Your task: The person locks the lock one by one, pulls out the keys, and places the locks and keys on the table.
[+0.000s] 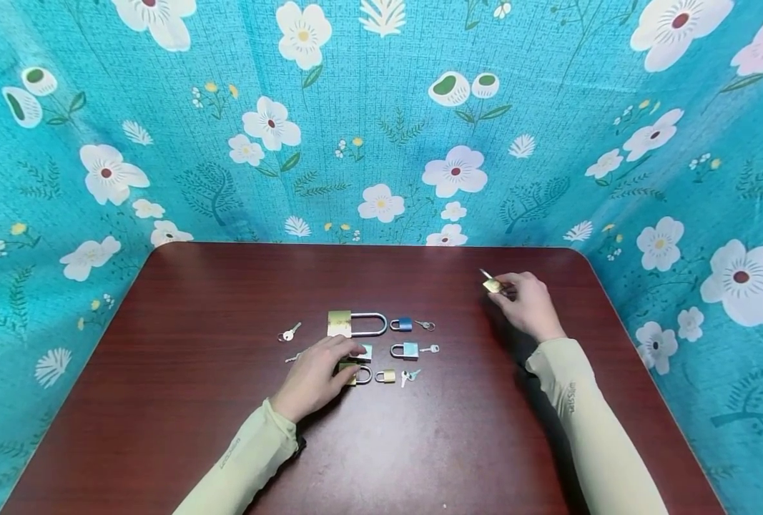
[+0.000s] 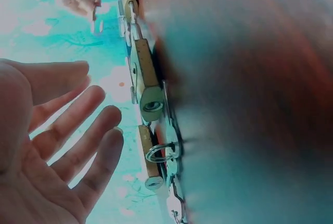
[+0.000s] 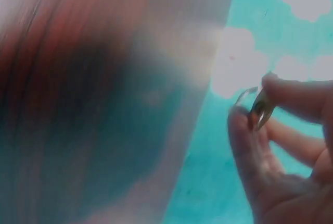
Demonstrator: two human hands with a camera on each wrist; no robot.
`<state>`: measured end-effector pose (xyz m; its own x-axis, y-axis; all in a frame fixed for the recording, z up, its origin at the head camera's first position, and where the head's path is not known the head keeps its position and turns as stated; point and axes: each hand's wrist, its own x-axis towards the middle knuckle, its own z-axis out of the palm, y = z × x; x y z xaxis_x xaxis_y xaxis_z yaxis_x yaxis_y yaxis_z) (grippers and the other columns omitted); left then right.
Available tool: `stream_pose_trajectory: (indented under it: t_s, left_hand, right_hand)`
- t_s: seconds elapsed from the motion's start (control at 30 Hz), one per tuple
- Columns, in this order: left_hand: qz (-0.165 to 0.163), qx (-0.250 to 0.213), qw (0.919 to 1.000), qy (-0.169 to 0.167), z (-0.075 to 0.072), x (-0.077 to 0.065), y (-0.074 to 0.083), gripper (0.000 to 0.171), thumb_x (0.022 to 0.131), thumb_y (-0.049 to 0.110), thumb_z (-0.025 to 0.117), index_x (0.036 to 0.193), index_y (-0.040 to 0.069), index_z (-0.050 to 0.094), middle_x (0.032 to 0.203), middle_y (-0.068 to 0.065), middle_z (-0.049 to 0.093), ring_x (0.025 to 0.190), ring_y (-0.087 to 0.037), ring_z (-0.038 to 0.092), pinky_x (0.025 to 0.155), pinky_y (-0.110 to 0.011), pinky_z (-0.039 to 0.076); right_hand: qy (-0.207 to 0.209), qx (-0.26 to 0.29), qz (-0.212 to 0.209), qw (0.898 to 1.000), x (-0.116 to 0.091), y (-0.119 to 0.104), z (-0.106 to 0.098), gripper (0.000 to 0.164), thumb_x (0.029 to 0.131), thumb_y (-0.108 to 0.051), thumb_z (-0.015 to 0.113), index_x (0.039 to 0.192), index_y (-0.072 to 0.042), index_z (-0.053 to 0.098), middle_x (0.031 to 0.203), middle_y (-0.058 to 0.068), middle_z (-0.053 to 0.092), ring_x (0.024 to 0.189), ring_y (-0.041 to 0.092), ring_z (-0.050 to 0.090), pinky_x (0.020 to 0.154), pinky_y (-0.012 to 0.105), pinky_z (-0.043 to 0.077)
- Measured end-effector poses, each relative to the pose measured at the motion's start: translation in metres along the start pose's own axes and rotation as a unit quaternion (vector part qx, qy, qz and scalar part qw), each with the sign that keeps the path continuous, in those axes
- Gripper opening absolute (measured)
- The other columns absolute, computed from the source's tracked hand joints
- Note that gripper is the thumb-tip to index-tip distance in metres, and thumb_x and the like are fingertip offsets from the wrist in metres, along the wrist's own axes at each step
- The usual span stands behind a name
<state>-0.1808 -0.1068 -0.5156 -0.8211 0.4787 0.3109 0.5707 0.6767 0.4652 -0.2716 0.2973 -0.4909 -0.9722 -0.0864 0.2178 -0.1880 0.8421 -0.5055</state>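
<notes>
Near the table's back right, my right hand pinches a small brass padlock between thumb and fingers. The right wrist view shows that padlock edge-on at the fingertips, blurred. My left hand hovers over the left part of a padlock group, its fingers spread loosely around nothing. Beneath it, a brass padlock and a pale-faced padlock are partly covered. Just behind lies a large brass padlock with a long shackle. In the left wrist view, a brass padlock shows its keyhole beyond the fingers.
Right of the left hand lie a blue padlock, a light-blue padlock and a small brass padlock. Keys sit beside them; another ringed key lies at left. Floral cloth hangs behind the dark red table.
</notes>
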Motion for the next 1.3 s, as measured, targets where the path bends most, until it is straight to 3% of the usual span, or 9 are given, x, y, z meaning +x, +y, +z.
stream_pose_trajectory:
  t_s: [0.2, 0.4, 0.7, 0.8, 0.93, 1.0, 1.1, 1.2, 1.3]
  left_hand:
    - [-0.035, -0.044, 0.9984, 0.005, -0.001, 0.007, -0.001, 0.037, 0.091, 0.013, 0.08, 0.125, 0.009, 0.066, 0.1, 0.0, 0.074, 0.092, -0.014, 0.072, 0.081, -0.039, 0.058]
    - [-0.077, -0.09, 0.9929, -0.01, -0.006, 0.013, -0.001, 0.042, 0.097, 0.015, 0.074, 0.136, 0.008, 0.061, 0.103, 0.003, 0.076, 0.091, -0.012, 0.072, 0.083, -0.039, 0.057]
    - [-0.089, -0.135, 0.9868, -0.007, -0.008, 0.017, 0.002, 0.044, 0.104, 0.02, 0.065, 0.146, 0.012, 0.055, 0.106, 0.005, 0.073, 0.091, -0.008, 0.07, 0.082, -0.031, 0.058]
    - [-0.076, -0.118, 0.99, 0.011, -0.008, 0.017, 0.003, 0.034, 0.105, 0.022, 0.064, 0.138, 0.016, 0.064, 0.106, 0.006, 0.073, 0.089, -0.007, 0.068, 0.08, -0.031, 0.057]
    - [-0.056, -0.098, 0.9929, 0.038, -0.009, 0.018, 0.005, 0.013, 0.105, 0.024, 0.062, 0.108, 0.019, 0.074, 0.094, 0.009, 0.068, 0.079, -0.007, 0.059, 0.073, -0.029, 0.05]
    - [-0.051, -0.115, 0.9911, 0.043, -0.01, 0.019, 0.007, 0.016, 0.106, 0.023, 0.061, 0.094, 0.019, 0.071, 0.085, 0.01, 0.063, 0.075, -0.007, 0.055, 0.07, -0.027, 0.046]
    - [-0.055, -0.178, 0.9819, 0.03, -0.011, 0.02, 0.011, 0.025, 0.108, 0.02, 0.057, 0.085, 0.018, 0.065, 0.077, 0.009, 0.06, 0.071, -0.007, 0.055, 0.067, -0.024, 0.045]
    - [-0.07, -0.255, 0.9643, 0.006, -0.013, 0.021, 0.014, 0.03, 0.11, 0.017, 0.051, 0.081, 0.012, 0.061, 0.073, 0.006, 0.06, 0.07, -0.01, 0.06, 0.066, -0.023, 0.047]
    - [-0.086, -0.295, 0.9514, -0.012, -0.014, 0.021, 0.017, 0.033, 0.111, 0.018, 0.048, 0.081, 0.01, 0.058, 0.069, 0.003, 0.058, 0.066, -0.012, 0.062, 0.064, -0.025, 0.049]
  right_hand:
    - [-0.032, 0.038, -0.106, 0.993, -0.006, -0.059, 0.022, 0.029, 0.091, -0.009, 0.079, 0.118, -0.001, 0.073, 0.104, 0.016, 0.065, 0.092, 0.029, 0.068, 0.083, 0.045, 0.058]
    - [-0.087, 0.07, -0.203, 0.973, -0.019, -0.114, 0.04, 0.03, 0.091, -0.011, 0.08, 0.12, -0.008, 0.074, 0.109, 0.005, 0.064, 0.092, 0.022, 0.068, 0.078, 0.033, 0.057]
    - [-0.114, 0.048, -0.31, 0.943, -0.033, -0.144, 0.049, 0.036, 0.09, -0.007, 0.08, 0.125, -0.01, 0.072, 0.114, 0.003, 0.061, 0.091, 0.013, 0.065, 0.077, 0.027, 0.056]
    - [-0.118, 0.051, -0.322, 0.938, -0.036, -0.145, 0.049, 0.036, 0.091, -0.008, 0.08, 0.125, -0.01, 0.071, 0.116, 0.003, 0.06, 0.089, 0.013, 0.065, 0.076, 0.025, 0.055]
    - [-0.116, 0.066, -0.332, 0.934, -0.038, -0.146, 0.048, 0.034, 0.092, -0.01, 0.079, 0.125, -0.01, 0.071, 0.117, 0.001, 0.06, 0.089, 0.013, 0.066, 0.076, 0.023, 0.054]
    - [-0.108, 0.075, -0.334, 0.933, -0.039, -0.146, 0.048, 0.035, 0.091, -0.009, 0.08, 0.125, -0.01, 0.072, 0.117, 0.001, 0.06, 0.093, 0.012, 0.065, 0.077, 0.023, 0.054]
    - [-0.101, 0.1, -0.326, 0.935, -0.04, -0.147, 0.047, 0.036, 0.089, -0.008, 0.082, 0.124, -0.011, 0.073, 0.116, -0.001, 0.06, 0.097, 0.011, 0.064, 0.078, 0.026, 0.055]
    - [-0.109, 0.151, -0.298, 0.936, -0.042, -0.148, 0.046, 0.039, 0.086, -0.008, 0.085, 0.123, -0.013, 0.074, 0.114, -0.002, 0.062, 0.1, 0.012, 0.063, 0.078, 0.029, 0.058]
    - [-0.125, 0.202, -0.269, 0.933, -0.043, -0.149, 0.046, 0.04, 0.084, -0.009, 0.087, 0.122, -0.015, 0.076, 0.113, -0.005, 0.067, 0.1, 0.01, 0.065, 0.077, 0.028, 0.059]
